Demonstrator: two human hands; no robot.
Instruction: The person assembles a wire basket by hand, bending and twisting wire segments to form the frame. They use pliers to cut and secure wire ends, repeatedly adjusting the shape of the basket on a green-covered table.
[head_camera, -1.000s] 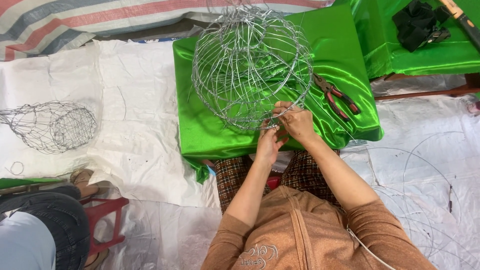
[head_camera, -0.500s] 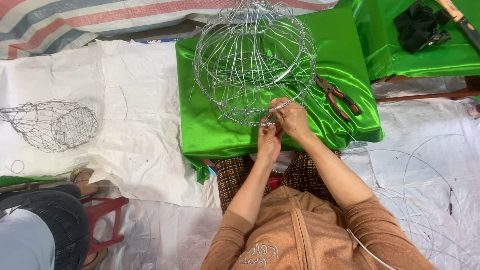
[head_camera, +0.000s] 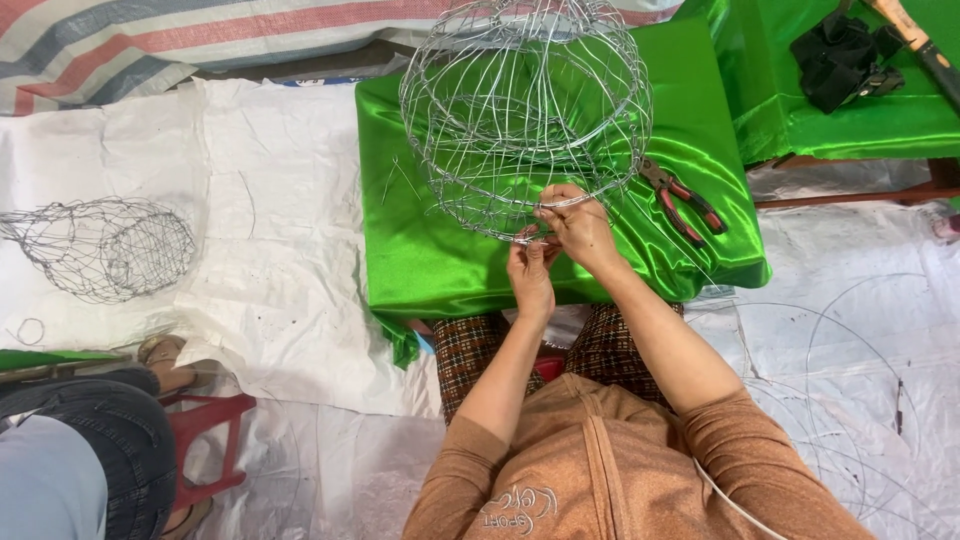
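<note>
A large round wire cage frame (head_camera: 520, 110) stands on a table covered with shiny green cloth (head_camera: 420, 250). My left hand (head_camera: 530, 275) pinches the frame's lower rim from below. My right hand (head_camera: 578, 225) grips a wire strand at that same rim, just right of the left hand. Both hands touch the frame at its near bottom edge. Red-handled pliers (head_camera: 685, 200) lie on the green cloth to the right of the frame, a short way from my right hand.
A smaller finished wire cage (head_camera: 105, 245) lies on white sheeting at the left. Another person's leg and a red stool (head_camera: 205, 440) are at the lower left. Loose wire hoops (head_camera: 860, 380) lie on the floor at right. A second green table holds black items (head_camera: 835, 60).
The wire frame has shifted slightly and tilted as my hands worked along its lower rim. My hands stay together at the same spot.
</note>
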